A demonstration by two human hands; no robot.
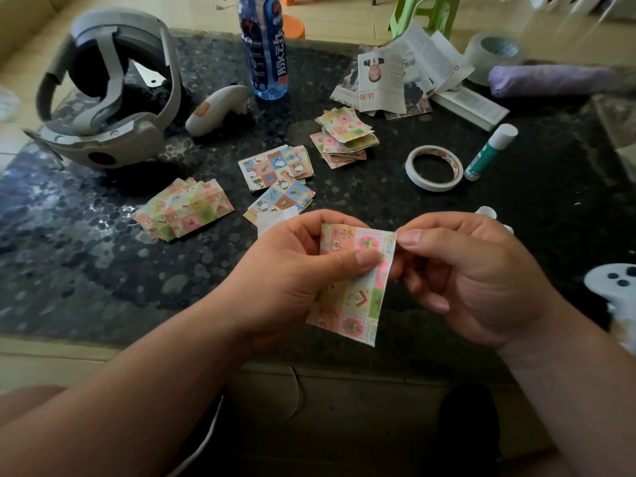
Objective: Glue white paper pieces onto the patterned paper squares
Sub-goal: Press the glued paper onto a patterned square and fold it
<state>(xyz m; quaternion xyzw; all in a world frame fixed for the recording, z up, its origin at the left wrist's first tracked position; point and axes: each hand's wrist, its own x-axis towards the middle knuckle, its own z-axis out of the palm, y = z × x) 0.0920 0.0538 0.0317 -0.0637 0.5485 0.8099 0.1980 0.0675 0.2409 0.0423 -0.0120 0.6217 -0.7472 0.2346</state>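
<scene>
The left hand and right hand each grip, pinching, one patterned square; the glue stick lies upper right, nearer the right hand.

A home living room: dark coffee table, plastic stools, tiled floor.

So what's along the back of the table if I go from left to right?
Grey headset → white controller → blue drink bottle → pile of newspaper cuttings → purple bundle. I skipped the clear tape roll, since it overlaps the bundle.
</scene>
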